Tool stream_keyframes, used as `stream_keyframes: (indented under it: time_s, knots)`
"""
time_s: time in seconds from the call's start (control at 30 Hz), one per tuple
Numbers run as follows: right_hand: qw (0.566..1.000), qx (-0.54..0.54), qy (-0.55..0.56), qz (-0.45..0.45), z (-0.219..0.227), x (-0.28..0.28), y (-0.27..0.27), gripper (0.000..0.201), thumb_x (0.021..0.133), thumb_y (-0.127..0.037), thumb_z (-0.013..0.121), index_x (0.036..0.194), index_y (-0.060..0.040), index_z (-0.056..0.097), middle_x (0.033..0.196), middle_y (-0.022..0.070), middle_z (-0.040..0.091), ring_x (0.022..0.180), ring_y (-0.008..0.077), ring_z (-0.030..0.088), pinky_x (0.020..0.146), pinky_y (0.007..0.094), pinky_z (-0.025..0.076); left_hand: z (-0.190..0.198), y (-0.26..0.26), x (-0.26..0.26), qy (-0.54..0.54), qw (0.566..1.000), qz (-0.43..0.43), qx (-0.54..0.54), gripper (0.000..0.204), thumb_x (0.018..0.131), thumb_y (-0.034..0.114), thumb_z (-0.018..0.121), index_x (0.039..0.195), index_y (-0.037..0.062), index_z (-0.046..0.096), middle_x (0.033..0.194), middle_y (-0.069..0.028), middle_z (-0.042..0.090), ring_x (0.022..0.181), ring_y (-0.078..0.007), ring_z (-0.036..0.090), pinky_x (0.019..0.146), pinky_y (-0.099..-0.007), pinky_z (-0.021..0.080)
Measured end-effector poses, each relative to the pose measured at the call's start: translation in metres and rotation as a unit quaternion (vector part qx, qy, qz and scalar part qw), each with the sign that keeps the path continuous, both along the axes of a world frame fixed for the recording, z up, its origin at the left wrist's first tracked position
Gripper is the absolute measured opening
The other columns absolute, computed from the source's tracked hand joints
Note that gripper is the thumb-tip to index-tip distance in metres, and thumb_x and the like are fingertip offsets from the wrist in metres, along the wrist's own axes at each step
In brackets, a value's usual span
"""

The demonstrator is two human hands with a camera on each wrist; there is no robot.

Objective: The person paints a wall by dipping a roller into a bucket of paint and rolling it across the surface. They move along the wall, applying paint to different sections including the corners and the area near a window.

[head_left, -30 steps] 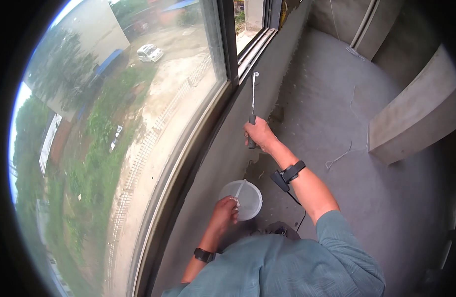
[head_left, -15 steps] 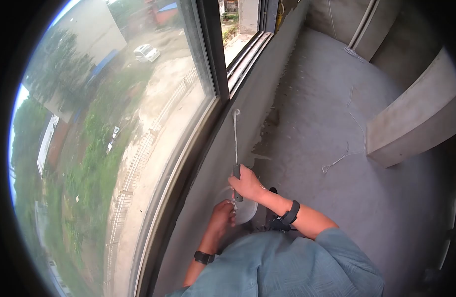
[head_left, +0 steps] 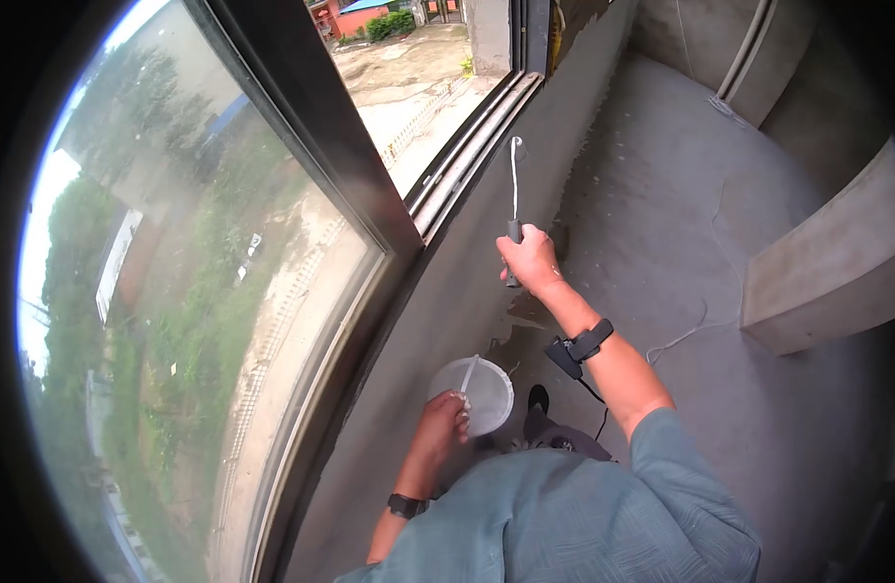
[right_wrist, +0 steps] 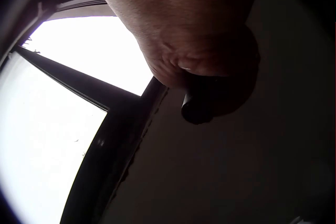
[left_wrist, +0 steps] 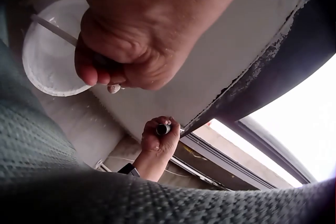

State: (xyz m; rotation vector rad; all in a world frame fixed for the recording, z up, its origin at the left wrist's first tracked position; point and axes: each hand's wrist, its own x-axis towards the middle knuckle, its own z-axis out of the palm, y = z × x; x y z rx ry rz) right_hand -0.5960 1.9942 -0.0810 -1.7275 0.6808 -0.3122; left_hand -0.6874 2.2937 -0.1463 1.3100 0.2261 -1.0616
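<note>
In the head view my left hand (head_left: 441,420) grips the pale handle strip (head_left: 470,373) of a round white bucket (head_left: 499,413). The left wrist view shows the bucket (left_wrist: 32,71) beside and below the curled fingers, its inside whitish. White residue marks the fingertips. My right hand (head_left: 531,260) is stretched forward and grips the dark handle (head_left: 513,233) of a tool with a thin white-coated shaft (head_left: 514,189), curled at its far end. That end overlaps the grey wall (head_left: 467,262) below the window. The right wrist view shows the handle's dark butt (right_wrist: 195,112) sticking out of the fist.
A dark-framed window (head_left: 345,160) runs along the left, with a sliding section open ahead. On the right, a concrete pillar (head_left: 826,262) rises from the grey floor (head_left: 680,194). A thin cord (head_left: 695,335) lies near its base. My shoe (head_left: 538,398) stands beside the bucket.
My right hand came back over the bucket with the tool, then reached forward along the wall again. My left hand kept hold of the bucket handle. The view turned toward the open window section.
</note>
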Motion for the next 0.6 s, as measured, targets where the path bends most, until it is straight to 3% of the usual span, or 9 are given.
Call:
stream_keyframes:
  time_s: [0.07,0.17,0.27,0.3,0.47,0.53,0.6]
  knots:
    - [0.999,-0.021,-0.024,-0.042,0.004,0.003,-0.026,0.025,0.091,-0.020,0.067,0.086,0.0029,0.058,0.070,0.0077,0.063,0.050,0.0171,0.063,0.046,0.0313,0.052,0.002,-0.007,0.001,0.002,1.000,0.009,0.003,0.019,0.099,0.019,0.054,0.085,0.0072,0.059,0.064,0.0030,0.047,0.055,-0.0095,0.048,0.047,-0.0272,0.043]
    - [0.978,0.061,-0.191,-0.055,0.004,-0.005,-0.050,0.030,0.099,-0.026,0.065,0.092,0.0023,0.058,0.072,0.0080,0.065,0.051,0.0170,0.066,0.046,0.0316,0.054,0.002,-0.012,0.002,0.002,1.000,0.011,0.000,0.018,0.099,0.018,0.054,0.086,0.0071,0.059,0.064,0.0030,0.047,0.055,-0.0096,0.049,0.047,-0.0271,0.043]
    - [0.919,0.274,-0.261,-0.113,-0.002,-0.015,-0.064,0.037,0.104,-0.038,0.055,0.106,-0.0020,0.059,0.081,0.0034,0.059,0.060,0.0104,0.057,0.051,0.0283,0.052,0.005,-0.013,-0.001,-0.007,1.000,0.009,0.002,0.018,0.099,0.018,0.054,0.086,0.0067,0.059,0.065,0.0029,0.047,0.055,-0.0096,0.049,0.047,-0.0269,0.043]
    - [0.918,0.277,-0.244,-0.144,-0.014,-0.014,-0.070,0.043,0.106,-0.045,0.048,0.103,-0.0034,0.058,0.078,0.0003,0.052,0.060,0.0094,0.050,0.051,0.0269,0.048,0.004,-0.011,-0.002,-0.005,1.000,0.007,0.004,0.018,0.099,0.018,0.054,0.086,0.0066,0.059,0.065,0.0028,0.047,0.055,-0.0096,0.049,0.047,-0.0269,0.044]
    - [0.867,0.428,-0.164,-0.197,-0.057,-0.002,-0.068,0.052,0.106,-0.057,0.039,0.095,-0.0093,0.056,0.065,-0.0060,0.044,0.053,0.0069,0.044,0.050,0.0272,0.040,-0.001,-0.004,-0.005,-0.002,1.000,-0.015,0.016,0.018,0.098,0.018,0.053,0.086,0.0065,0.059,0.065,0.0028,0.047,0.055,-0.0097,0.049,0.047,-0.0271,0.044]
    - [0.795,0.570,-0.145,-0.150,-0.060,-0.001,-0.060,0.052,0.105,-0.059,0.036,0.093,-0.0116,0.054,0.062,-0.0087,0.042,0.051,0.0055,0.042,0.050,0.0253,0.037,0.000,0.002,-0.008,0.000,1.000,-0.017,0.019,0.018,0.098,0.018,0.053,0.086,0.0064,0.059,0.065,0.0028,0.047,0.055,-0.0098,0.049,0.047,-0.0274,0.044]
    - [0.689,0.703,-0.177,-0.030,-0.072,0.005,-0.049,0.054,0.104,-0.063,0.036,0.092,-0.0133,0.054,0.061,-0.0093,0.041,0.051,0.0051,0.042,0.050,0.0233,0.037,-0.003,0.011,-0.012,0.002,1.000,-0.021,0.022,0.018,0.098,0.019,0.053,0.086,0.0065,0.059,0.065,0.0028,0.047,0.055,-0.0098,0.049,0.047,-0.0276,0.044]
